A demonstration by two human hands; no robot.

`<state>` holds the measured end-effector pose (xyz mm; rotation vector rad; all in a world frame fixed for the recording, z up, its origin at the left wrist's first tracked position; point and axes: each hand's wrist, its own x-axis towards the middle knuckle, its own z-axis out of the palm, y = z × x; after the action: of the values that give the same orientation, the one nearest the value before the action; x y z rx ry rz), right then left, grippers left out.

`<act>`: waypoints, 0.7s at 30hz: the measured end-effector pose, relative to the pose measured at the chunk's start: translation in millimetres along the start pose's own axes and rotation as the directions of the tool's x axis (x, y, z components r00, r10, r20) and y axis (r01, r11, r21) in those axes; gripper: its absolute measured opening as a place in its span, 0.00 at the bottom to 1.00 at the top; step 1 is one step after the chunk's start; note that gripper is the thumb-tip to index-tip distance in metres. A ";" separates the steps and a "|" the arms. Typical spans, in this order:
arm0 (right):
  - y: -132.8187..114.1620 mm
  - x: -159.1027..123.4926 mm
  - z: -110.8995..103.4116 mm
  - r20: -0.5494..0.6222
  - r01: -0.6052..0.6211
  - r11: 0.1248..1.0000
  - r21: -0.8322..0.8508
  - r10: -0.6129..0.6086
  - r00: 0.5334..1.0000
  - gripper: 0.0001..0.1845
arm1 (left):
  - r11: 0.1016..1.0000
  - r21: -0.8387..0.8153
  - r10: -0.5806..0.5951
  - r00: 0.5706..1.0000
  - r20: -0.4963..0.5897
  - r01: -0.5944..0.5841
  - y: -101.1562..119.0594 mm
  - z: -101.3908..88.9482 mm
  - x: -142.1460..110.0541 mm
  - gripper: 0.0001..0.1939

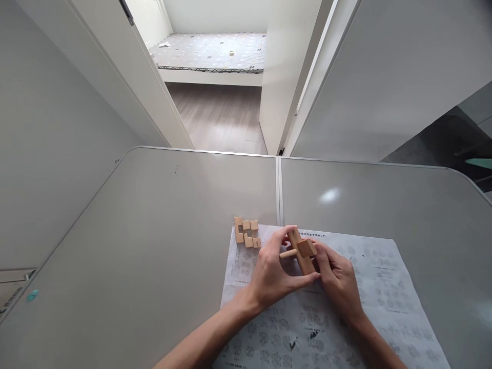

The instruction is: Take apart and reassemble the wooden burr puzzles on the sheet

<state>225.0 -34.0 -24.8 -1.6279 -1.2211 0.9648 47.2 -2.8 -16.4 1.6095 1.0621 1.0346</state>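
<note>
Over the printed sheet (384, 307) I hold a partly joined wooden puzzle (303, 259) made of crossing blocks. My left hand (271, 269) grips the long block by its two ends, thumb at the near end and fingers at the far end. A round wooden peg (288, 253) sticks out of the puzzle toward my left palm. My right hand (336, 271) pinches the puzzle's right side, and its fingertips are partly hidden behind the wood. Left of my hands, at the sheet's far corner, several notched wooden puzzle pieces (248, 234) lie close together.
The sheet with small line diagrams lies on a grey table (154, 246) with a metal seam (279, 189) across it. Past the table's far edge, an open door (288, 66) shows a bed (211, 54). A teal spot (33, 295) marks the left edge.
</note>
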 end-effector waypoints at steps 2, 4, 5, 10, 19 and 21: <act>-0.5 0.0 -0.1 0.012 -0.005 1.000 0.013 0.005 1.000 0.29 | 1.000 0.000 0.000 1.000 0.001 0.000 -0.2 0.3 -0.7 0.48; -1.9 0.2 0.0 0.012 -0.019 0.999 0.029 0.019 1.000 0.30 | 1.000 -0.001 -0.016 1.000 0.000 0.016 0.4 0.3 -1.1 0.48; -2.7 0.3 0.1 0.013 -0.023 0.999 0.036 0.023 1.000 0.30 | 1.000 -0.001 -0.022 1.000 0.002 0.022 0.8 0.3 -1.0 0.48; -3.1 1.0 -0.3 0.025 -0.008 0.999 0.036 0.007 1.000 0.28 | 1.000 -0.009 -0.024 1.000 0.012 0.024 1.7 -0.4 0.2 0.48; -0.9 0.4 -2.2 0.030 0.034 0.999 0.028 -0.035 0.999 0.25 | 0.995 -0.068 -0.067 0.997 0.025 0.069 6.3 -3.9 0.5 0.49; -2.0 0.1 -3.1 0.040 0.052 0.998 0.032 -0.053 0.998 0.24 | 0.993 -0.092 -0.070 0.997 0.017 0.071 7.3 -4.5 1.3 0.49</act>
<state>227.2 -34.2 -21.9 -1.5515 -1.2647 0.9832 44.7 -2.0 -8.1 1.4925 1.0391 1.0100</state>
